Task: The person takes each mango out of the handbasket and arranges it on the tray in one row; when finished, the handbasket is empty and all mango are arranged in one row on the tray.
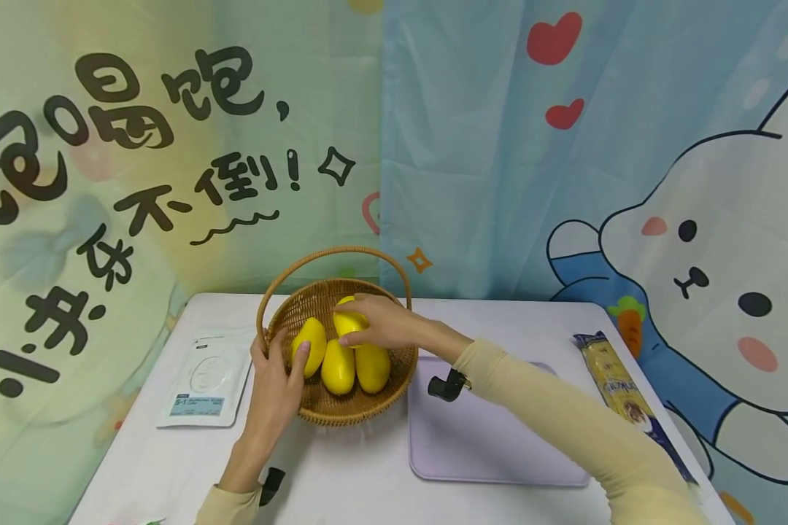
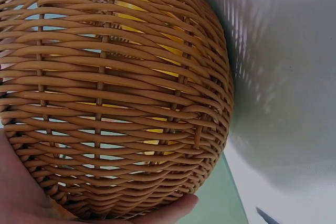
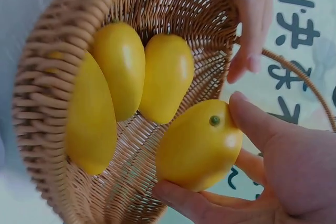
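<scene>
A woven basket (image 1: 341, 417) with a tall arched handle holds several yellow mangoes. At its left side, my left hand (image 1: 277, 383) grips the rim, with the thumb toward the inside; the left wrist view shows the basket wall (image 2: 115, 95) close up and fingers against the weave. My right hand (image 1: 389, 324) reaches in from the right and holds one mango (image 3: 197, 145) between thumb and fingers. Other mangoes, one in front (image 3: 89, 124), one in the middle (image 3: 122, 72) and one beside it (image 3: 169, 77), lie in the basket.
The basket stands on a white table (image 1: 341, 474). Left of it lies a white flat packet (image 1: 203, 379). A pale purple tray (image 1: 499, 452) lies to the right, under my right forearm, and a gold and blue packet (image 1: 620, 390) near the right edge. Printed curtains hang behind.
</scene>
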Demonstrator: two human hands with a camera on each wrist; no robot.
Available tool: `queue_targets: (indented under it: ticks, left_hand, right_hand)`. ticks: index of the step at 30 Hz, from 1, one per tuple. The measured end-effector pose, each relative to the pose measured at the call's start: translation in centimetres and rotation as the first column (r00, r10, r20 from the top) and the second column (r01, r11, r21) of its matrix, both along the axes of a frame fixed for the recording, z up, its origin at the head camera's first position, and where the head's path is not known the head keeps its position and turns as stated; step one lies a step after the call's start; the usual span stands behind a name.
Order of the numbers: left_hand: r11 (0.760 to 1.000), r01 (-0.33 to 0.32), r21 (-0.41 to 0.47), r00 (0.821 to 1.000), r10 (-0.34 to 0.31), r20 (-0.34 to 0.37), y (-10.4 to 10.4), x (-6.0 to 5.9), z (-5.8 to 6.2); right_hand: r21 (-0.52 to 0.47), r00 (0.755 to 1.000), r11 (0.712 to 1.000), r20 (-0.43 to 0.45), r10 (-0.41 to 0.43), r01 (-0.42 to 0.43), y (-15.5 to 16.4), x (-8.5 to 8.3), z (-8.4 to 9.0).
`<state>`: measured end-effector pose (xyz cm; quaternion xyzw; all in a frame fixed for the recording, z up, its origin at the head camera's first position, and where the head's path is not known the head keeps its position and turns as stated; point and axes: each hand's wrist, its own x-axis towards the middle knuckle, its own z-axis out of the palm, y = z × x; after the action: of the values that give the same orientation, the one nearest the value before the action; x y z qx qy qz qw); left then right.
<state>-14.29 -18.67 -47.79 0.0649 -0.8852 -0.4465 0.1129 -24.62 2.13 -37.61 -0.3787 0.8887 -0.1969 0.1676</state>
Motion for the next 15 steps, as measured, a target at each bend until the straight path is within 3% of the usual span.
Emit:
queue_targets:
  ticks: [15]
  left_hand:
    - [1.0,0.009,0.027,1.0,-0.01,0.018,0.0,0.1,0.2]
  right_hand:
    - [-0.152,0.996,0.984,0.016,-0.087,0.088,6.7,4.4,2.7]
